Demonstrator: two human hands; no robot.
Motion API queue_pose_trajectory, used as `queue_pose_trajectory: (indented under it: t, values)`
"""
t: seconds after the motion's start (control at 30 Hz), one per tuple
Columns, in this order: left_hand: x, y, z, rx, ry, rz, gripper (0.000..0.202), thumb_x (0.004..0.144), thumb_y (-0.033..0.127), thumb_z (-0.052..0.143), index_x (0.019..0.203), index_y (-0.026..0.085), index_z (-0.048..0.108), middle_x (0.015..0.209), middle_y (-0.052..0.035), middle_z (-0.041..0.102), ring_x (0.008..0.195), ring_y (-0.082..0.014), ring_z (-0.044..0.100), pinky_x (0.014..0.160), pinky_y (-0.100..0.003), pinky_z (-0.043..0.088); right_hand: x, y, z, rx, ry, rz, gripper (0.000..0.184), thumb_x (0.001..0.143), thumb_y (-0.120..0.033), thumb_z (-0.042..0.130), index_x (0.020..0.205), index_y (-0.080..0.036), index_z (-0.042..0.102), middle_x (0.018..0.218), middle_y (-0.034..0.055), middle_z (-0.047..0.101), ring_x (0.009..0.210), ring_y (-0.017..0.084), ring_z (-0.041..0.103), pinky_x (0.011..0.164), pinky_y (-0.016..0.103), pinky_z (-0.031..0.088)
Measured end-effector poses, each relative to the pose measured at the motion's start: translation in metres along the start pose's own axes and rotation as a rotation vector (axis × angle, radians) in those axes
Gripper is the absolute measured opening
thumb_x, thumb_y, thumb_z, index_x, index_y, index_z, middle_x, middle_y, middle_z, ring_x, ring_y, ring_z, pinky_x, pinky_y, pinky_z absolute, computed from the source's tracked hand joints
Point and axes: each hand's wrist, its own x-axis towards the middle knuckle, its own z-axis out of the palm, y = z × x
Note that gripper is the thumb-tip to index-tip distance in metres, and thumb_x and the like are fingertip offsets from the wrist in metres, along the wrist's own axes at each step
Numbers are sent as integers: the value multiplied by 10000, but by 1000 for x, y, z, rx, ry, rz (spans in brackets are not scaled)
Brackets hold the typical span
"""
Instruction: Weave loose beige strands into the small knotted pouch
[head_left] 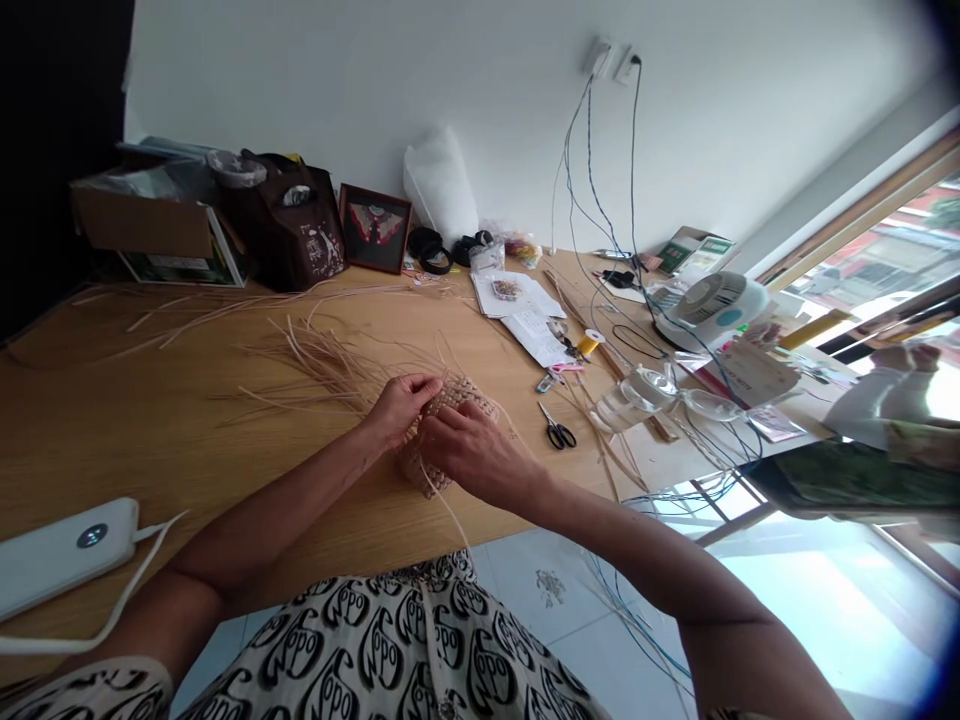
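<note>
A small tan woven basket (463, 392) stands on the wooden table (150, 420) near its front edge, its weave partly hidden by my hands. My left hand (401, 405) is closed at the basket's upper left rim, thumb and fingers pinching the woven edge. My right hand (472, 450) curls over the front of the basket, fingers bent against the weave; what lies in them is hidden. One pale weaving strand (452, 515) hangs from below my right hand toward my lap. Many long loose strands (322, 355) fan out from the basket to the left.
Black-handled scissors (557, 430) lie right of the basket, with a yellow thread spool (590, 343) and papers (532, 330) behind. A glass jar (634, 400), cables and a white fan (712, 305) occupy the right. A power bank (71, 555) sits front left; a framed picture (375, 228) leans behind.
</note>
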Motion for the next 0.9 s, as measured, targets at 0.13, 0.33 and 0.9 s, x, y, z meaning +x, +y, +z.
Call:
queue_pose_trajectory:
  t: [0.13, 0.33, 0.9]
  values:
    - [-1, 1, 1, 4, 13, -30, 312, 568, 422, 741, 625, 144, 611, 525, 49, 481, 482, -63, 379, 452, -195, 301, 2, -2, 1, -2, 20, -5, 183, 876, -108, 429, 979, -175, 564, 971, 65, 541, 889, 208, 453, 671, 349, 335]
    - [-3, 4, 4, -16, -1, -67, 326, 543, 423, 756, 623, 147, 601, 537, 46, 490, 490, -66, 417, 460, -192, 325, 7, -6, 9, -5, 108, 121, 186, 890, -120, 395, 946, -161, 568, 929, 79, 554, 854, 201, 468, 674, 330, 347]
    - [3, -4, -2, -85, -52, -18, 280, 552, 374, 763, 696, 154, 668, 637, 8, 594, 611, -99, 505, 584, -211, 393, -2, 23, -9, 199, 260, 200, 215, 902, -134, 384, 970, -144, 588, 927, 87, 590, 841, 173, 516, 718, 289, 406]
